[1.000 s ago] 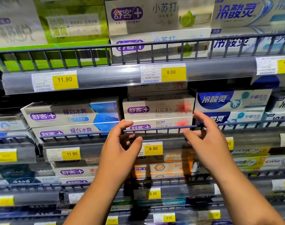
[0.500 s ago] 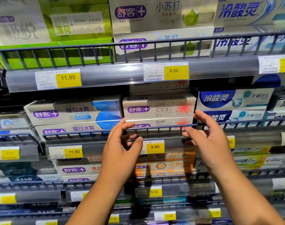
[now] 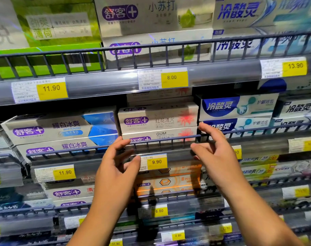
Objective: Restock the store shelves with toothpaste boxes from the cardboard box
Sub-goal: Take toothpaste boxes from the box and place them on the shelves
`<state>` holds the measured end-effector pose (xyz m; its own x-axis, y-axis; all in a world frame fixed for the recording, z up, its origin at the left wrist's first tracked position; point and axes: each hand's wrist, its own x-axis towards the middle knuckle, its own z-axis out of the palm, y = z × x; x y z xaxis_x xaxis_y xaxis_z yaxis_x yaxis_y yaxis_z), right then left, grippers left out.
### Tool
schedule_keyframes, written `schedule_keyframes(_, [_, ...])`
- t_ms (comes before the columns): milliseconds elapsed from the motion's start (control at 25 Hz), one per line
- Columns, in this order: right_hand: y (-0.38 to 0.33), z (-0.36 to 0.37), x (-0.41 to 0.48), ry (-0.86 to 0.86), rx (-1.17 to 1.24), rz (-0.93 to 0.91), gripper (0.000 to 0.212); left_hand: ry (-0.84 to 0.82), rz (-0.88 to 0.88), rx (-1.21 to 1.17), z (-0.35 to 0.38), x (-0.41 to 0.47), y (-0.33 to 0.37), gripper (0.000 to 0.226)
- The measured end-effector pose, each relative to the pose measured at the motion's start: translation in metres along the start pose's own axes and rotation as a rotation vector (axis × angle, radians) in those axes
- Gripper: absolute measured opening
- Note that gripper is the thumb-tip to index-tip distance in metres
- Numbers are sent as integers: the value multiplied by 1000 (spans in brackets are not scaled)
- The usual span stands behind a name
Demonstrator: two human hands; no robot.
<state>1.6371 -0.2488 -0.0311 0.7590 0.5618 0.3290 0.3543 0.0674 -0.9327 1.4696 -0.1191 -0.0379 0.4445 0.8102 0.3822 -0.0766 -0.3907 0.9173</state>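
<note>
Left hand (image 3: 115, 167) hovers at seven o'clock, right hand (image 3: 216, 157) at four o'clock of the toothpaste boxes (image 3: 158, 119); both spread, holding nothing.

Just above the fingers (image 3: 121, 142), the toothpaste boxes (image 3: 158, 118) are smooth card with a pearly, glossy sheen. The rail (image 3: 161, 137) between the fingers is thin dark metal, painted matt. Below it, a paper price label (image 3: 156, 161) sits behind a clear, shiny plastic strip (image 3: 179, 157).
</note>
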Motion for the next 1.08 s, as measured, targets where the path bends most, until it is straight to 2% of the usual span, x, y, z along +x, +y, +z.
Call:
schedule_keyframes(160, [5, -18, -2, 34, 29, 34, 50, 76, -23, -55, 10, -10, 4, 35])
schedule_keyframes(240, [7, -32, -3, 60, 25, 38, 49, -31, -22, -68, 28, -20, 10, 34])
schedule_keyframes(360, [9, -56, -1, 134, 9, 33, 47, -275, 20, -73, 66, -28, 25, 38])
schedule_keyframes(480, [11, -82, 4, 225, -7, 34, 46, -383, 105, -12, 102, -23, 42, 46])
schedule_keyframes(720, [13, -131, 16, 317, -33, 68, 52, -353, 62, -105, 140, -6, 56, 42])
schedule_keyframes(1080, [21, -146, 31, 265, -97, 46, 52, -281, 77, -56, 157, -15, 62, 44])
